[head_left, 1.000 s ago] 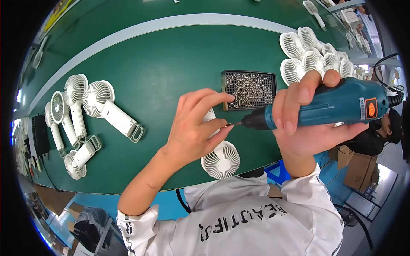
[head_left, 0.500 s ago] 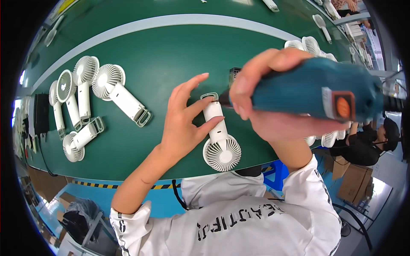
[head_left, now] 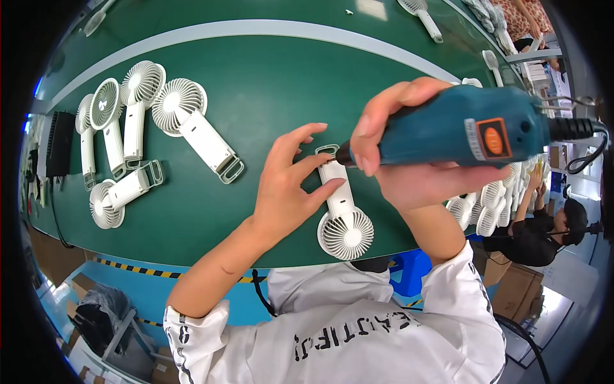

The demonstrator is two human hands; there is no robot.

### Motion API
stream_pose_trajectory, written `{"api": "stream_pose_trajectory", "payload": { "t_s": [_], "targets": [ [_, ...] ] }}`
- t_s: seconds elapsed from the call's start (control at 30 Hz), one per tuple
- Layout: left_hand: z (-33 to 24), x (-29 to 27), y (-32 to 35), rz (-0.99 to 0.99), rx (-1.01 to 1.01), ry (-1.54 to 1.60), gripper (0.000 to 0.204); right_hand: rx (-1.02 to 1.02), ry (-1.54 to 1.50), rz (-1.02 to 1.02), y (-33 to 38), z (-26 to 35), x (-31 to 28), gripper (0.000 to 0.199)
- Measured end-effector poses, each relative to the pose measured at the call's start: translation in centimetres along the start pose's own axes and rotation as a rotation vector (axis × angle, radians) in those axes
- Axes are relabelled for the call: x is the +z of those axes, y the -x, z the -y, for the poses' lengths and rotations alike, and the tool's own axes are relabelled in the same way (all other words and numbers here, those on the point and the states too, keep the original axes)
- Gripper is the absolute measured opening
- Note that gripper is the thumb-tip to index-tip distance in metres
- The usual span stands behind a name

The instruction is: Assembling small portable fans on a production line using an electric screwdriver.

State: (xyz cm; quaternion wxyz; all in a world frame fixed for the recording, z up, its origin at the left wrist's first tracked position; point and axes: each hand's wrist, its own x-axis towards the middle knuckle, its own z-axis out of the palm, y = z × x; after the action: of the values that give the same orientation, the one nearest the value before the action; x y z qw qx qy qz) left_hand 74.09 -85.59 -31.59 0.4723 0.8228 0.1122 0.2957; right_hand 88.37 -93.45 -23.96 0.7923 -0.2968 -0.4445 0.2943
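Note:
A white handheld fan [head_left: 339,200] lies on the green table in front of me, its round head nearest me and its looped end pointing away. My left hand [head_left: 283,185] holds its handle, thumb on the side and index finger at the far end. My right hand [head_left: 422,189] is wrapped round a teal electric screwdriver [head_left: 428,131], held nearly level. The dark nose of the tool is at the far end of the handle, close to my left index fingertip. Its bit and any screw there cannot be made out.
Several white fans [head_left: 204,144] lie at the left, beside a black box [head_left: 59,144]. More fans [head_left: 492,195] are grouped at the right, partly behind my right hand. A pale strip [head_left: 256,27] crosses the table's far side. A person in black [head_left: 543,237] sits at the right.
The whole view has shifted a little. The screwdriver's nose now sits closer over the handle's far end, by my left fingertip. A small dark box behind my right hand is no longer visible.

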Motion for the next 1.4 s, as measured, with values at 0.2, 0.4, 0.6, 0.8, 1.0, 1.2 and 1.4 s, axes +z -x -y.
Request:
{"api": "stream_pose_trajectory", "payload": {
  "t_s": [0.2,0.4,0.6,0.8,1.0,1.2,1.4],
  "targets": [
    [0.1,0.0,0.2,0.002,-0.024,0.020,0.033,0.091,0.053,-0.073,-0.3,-0.1,1.6,0.102],
    [0.5,0.0,0.2,-0.022,0.019,-0.001,0.032,0.029,0.115,-0.044,0.2,0.4,1.6,0.098],
    [0.0,-0.3,-0.2,0.017,-0.012,-0.012,0.052,-0.234,0.092,-0.004,0.3,6.5,-1.5,0.091],
    [-4.9,1.1,-1.1,0.261,-0.181,-0.721,0.084,-0.347,0.093,-0.390,3.6,7.8,-3.4,0.079],
    [-5.9,1.2,-2.2,0.390,-0.290,-0.649,0.069,-0.337,0.035,-0.488,6.9,9.3,-5.7,0.073],
    [-12.7,-5.1,-8.2,0.474,-0.159,-0.382,0.065,-0.366,0.020,-0.736,8.8,11.9,-7.6,0.076],
    [3.7,-3.9,-30.1,0.717,0.396,-0.776,0.052,-0.425,-0.027,-0.614,9.1,10.7,-8.5,0.071]
  ]
}}
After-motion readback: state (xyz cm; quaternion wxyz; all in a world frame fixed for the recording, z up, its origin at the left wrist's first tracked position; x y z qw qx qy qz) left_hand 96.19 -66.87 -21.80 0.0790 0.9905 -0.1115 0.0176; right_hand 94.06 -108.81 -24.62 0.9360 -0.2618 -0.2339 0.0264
